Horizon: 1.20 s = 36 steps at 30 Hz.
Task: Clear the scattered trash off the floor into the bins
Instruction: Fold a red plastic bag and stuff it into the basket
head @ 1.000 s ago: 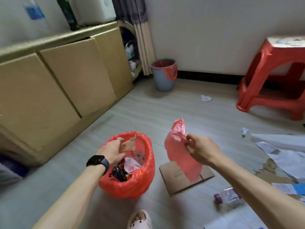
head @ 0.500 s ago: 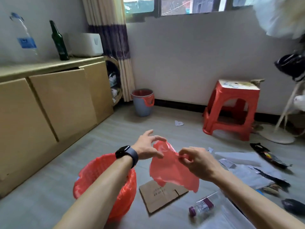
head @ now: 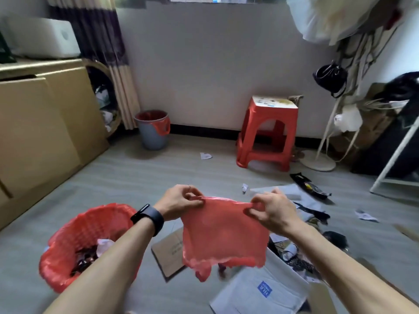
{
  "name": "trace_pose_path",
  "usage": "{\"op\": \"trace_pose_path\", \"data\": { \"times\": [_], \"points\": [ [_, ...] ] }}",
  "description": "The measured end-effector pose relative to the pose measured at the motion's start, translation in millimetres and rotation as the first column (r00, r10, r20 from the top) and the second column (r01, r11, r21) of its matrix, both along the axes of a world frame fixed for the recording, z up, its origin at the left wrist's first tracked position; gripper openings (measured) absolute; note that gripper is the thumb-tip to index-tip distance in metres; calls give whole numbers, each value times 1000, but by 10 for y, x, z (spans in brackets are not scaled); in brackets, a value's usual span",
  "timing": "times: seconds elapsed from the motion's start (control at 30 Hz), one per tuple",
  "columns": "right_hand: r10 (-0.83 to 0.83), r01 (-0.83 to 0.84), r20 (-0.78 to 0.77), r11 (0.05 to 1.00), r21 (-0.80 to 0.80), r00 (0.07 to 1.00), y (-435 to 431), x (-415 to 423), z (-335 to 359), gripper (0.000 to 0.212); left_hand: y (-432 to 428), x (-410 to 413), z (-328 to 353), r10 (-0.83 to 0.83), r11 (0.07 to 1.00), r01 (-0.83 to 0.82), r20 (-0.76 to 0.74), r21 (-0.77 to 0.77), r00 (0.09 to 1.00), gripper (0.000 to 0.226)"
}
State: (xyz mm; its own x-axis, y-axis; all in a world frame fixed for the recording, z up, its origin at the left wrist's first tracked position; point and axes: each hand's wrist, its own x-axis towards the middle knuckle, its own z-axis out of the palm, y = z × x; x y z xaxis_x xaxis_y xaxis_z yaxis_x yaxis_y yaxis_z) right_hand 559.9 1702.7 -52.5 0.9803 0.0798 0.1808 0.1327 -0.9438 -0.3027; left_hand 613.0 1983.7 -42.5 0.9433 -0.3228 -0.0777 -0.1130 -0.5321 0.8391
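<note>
A red plastic bag (head: pixel 223 234) hangs flat between my hands, stretched along its top edge. My left hand (head: pixel 181 200) pinches the bag's left top corner and my right hand (head: pixel 269 209) pinches the right one. Below my left arm stands a bin lined in red plastic (head: pixel 74 234) with trash inside. A second grey bin (head: pixel 154 130) with a red liner stands by the far wall. Trash lies on the floor: a cardboard piece (head: pixel 167 252), white mailers (head: pixel 260 293), black wrappers (head: pixel 310 185) and paper scraps (head: pixel 205 155).
A tan cabinet (head: pixel 45 123) runs along the left. A red plastic stool (head: pixel 269 132) stands by the far wall, with a fan base (head: pixel 317 160) and a white rack leg (head: pixel 394 162) at the right. Bare grey floor (head: pixel 136 175) lies between the bins.
My left hand left the near bin and took the bag's other corner. Both hands have pulled the bag out flat. The view has tilted up toward the far wall.
</note>
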Motion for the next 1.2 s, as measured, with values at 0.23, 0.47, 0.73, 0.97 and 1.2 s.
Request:
{"op": "trace_pose_path", "data": {
  "times": [0.23,0.47,0.73,0.97,1.2],
  "points": [
    [51,102,-268,843,528,962,-431,-31,-43,22,-75,163,-129,91,995,-91,-5,-43,996,23],
    [33,136,-217,684,716,976,-467,3,-55,13,-55,189,-154,202,957,-195,12,-213,979,14],
    [-41,147,-170,718,680,985,-392,2,-83,19,-29,123,-125,219,918,-259,-161,-301,962,33],
    [84,256,-386,618,743,919,-273,-49,-124,39,221,134,-146,280,843,-357,-238,-403,930,35],
    [189,248,-440,607,755,878,-177,-7,-140,97,162,55,-57,150,922,-182,-118,-342,982,36]
  ]
}}
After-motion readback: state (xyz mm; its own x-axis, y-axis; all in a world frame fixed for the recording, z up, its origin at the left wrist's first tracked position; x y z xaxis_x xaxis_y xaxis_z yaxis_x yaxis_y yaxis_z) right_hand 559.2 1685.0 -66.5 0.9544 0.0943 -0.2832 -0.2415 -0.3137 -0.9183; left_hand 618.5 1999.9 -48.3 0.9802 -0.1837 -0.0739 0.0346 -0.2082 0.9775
